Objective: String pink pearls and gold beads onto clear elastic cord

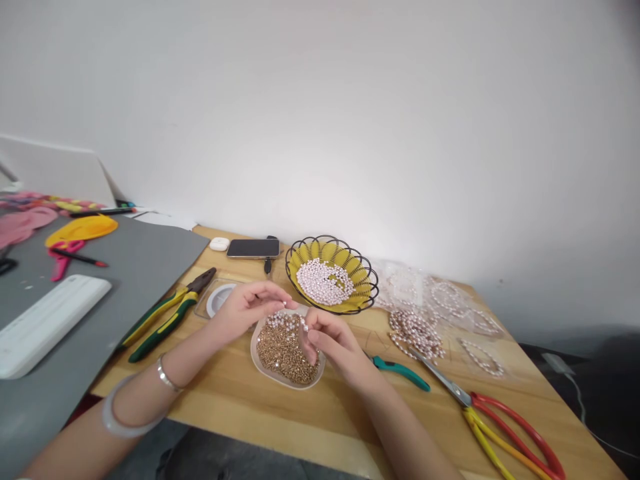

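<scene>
Above a pale plastic tray of gold beads, my hands are close together. My left hand pinches a small pearly bead between thumb and fingertips. My right hand is closed too, with pearly beads at its thumb and fingertips. Whether a thread joins the beads in both hands is too fine to tell. More pearly beads lie along the far side of the tray. Just behind stands a yellow wire-rimmed basket holding loose pinkish-white beads.
Green-and-yellow pliers and a spool in a clear case lie left. Behind are a phone and earbud case. Rightward sit teal-handled pliers, large scissors, bead strands and bagged strands.
</scene>
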A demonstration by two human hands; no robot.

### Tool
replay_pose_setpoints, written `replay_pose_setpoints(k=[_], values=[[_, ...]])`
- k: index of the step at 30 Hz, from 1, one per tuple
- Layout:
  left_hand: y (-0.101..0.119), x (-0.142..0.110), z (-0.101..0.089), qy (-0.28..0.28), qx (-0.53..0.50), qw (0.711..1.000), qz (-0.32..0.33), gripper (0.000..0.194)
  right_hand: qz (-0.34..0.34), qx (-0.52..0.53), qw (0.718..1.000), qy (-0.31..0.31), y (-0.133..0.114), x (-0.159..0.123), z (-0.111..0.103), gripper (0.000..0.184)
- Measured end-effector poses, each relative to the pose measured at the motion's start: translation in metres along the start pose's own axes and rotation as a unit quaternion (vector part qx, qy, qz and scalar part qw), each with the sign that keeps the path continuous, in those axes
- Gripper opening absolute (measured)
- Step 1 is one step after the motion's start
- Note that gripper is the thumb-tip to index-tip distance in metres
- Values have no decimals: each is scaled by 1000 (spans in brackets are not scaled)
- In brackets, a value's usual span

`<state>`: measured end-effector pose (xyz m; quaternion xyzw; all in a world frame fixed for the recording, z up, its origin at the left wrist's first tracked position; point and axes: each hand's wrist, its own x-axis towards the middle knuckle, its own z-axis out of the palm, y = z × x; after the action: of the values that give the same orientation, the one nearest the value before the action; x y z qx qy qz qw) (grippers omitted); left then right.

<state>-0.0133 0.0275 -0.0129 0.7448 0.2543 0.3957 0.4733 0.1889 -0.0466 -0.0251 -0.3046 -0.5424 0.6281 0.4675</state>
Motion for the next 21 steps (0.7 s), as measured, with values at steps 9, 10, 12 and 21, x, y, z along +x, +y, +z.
replay_pose_setpoints(k=[9,10,12,21], values=[[-2,0,-1,10,-11,1000,15,5,20,-23,999,-10,-5,1,3,36],[-3,0,-1,10,-19,1000,14,5,20,-23,1000,-10,-5,1,3,36],[-4,-1,-1,14,-42,999,-1,5,19,-22,1000,-9,-5,0,2,36],[-1,-1,0,23,-86,995,-36,5,30,-14,999,-3,-4,1,1,35]])
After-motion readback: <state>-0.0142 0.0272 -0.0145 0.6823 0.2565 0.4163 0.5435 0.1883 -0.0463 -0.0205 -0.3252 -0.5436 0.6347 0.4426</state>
